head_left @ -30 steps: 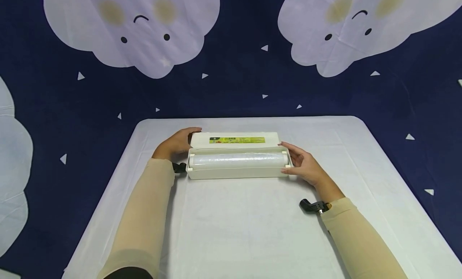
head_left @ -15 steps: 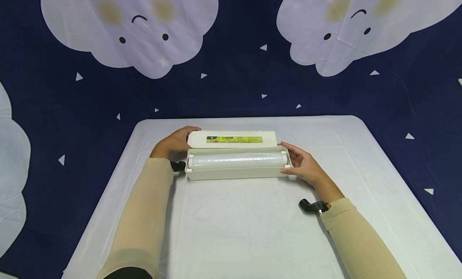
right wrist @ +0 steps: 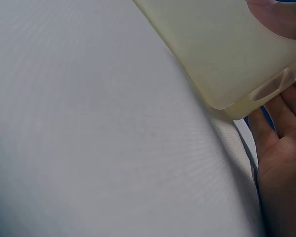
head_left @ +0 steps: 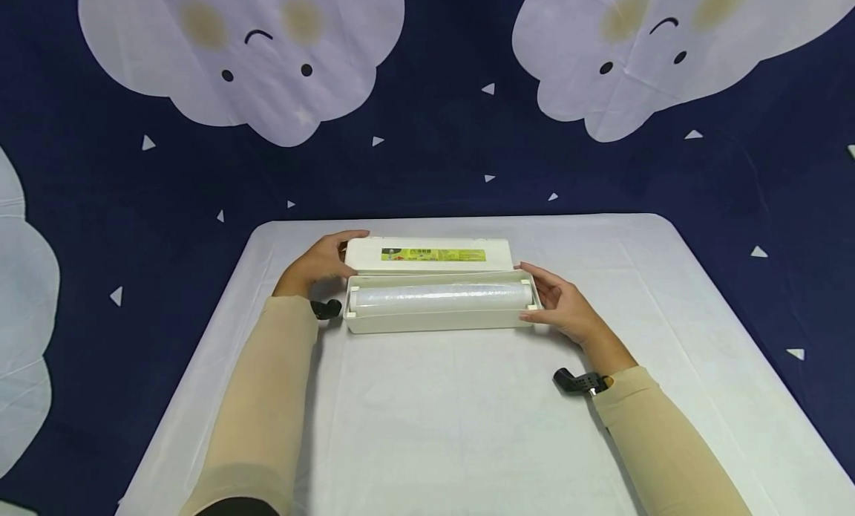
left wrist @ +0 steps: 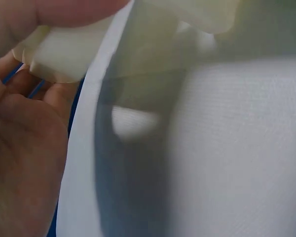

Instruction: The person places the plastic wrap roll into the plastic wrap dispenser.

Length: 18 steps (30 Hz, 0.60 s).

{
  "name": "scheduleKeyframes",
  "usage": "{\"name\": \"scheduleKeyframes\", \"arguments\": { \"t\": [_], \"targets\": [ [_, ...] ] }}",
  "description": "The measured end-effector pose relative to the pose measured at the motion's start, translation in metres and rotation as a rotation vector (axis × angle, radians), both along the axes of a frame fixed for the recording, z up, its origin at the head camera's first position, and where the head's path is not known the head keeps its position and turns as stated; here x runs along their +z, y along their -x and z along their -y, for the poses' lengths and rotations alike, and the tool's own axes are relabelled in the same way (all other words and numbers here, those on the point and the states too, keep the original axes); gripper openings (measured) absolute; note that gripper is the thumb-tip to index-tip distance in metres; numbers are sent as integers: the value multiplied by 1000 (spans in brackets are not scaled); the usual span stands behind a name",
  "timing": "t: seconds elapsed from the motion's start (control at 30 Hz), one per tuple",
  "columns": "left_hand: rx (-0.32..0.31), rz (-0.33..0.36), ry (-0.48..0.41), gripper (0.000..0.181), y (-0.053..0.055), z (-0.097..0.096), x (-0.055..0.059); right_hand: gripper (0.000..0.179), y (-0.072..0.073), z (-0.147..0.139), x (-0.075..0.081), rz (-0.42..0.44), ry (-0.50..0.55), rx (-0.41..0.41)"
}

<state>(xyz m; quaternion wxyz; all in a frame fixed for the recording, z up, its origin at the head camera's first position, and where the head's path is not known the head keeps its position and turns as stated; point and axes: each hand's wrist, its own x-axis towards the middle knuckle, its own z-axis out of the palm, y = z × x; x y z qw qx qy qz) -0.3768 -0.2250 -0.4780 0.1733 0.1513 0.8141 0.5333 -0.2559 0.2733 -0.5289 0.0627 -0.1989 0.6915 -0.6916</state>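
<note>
A long cream cling film box (head_left: pixel 434 322) stands on the table, its top uncovered. Inside lies a white roll of cling film (head_left: pixel 441 296), resting between the end holders. Just behind it is the matching lid (head_left: pixel 427 266), bearing a yellow-green label. My left hand (head_left: pixel 319 262) grips the lid's left end; in the left wrist view the thumb is over the lid's corner (left wrist: pixel 64 52) and the fingers are beyond it. With thumb in front and fingers behind, my right hand (head_left: pixel 568 308) holds the box's right end, which has a slot in its end wall (right wrist: pixel 274 86).
White cloth covers the table (head_left: pixel 454 427). Beyond its rounded far edge hangs a dark blue backdrop (head_left: pixel 434 182) with printed clouds and small white triangles. A black wrist camera (head_left: pixel 574 381) sits on the right wrist, another black camera (head_left: pixel 326 309) on the left.
My left hand has shifted the lid slightly left and back, away from the box. The right hand and the box have stayed in place.
</note>
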Motion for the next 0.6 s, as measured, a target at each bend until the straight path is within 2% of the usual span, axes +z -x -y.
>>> {"name": "scheduleKeyframes", "arguments": {
  "t": [0.17,0.47,0.6],
  "targets": [
    [54,13,-76,107,-3,0,-1,101,0,1,0,-5,6,4],
    [170,-10,-141,103,-7,0,-1,100,0,1,1,-16,-17,7],
    [177,-18,-166,102,-9,1,0,101,0,1,2,-13,-32,-3]
  ]
}}
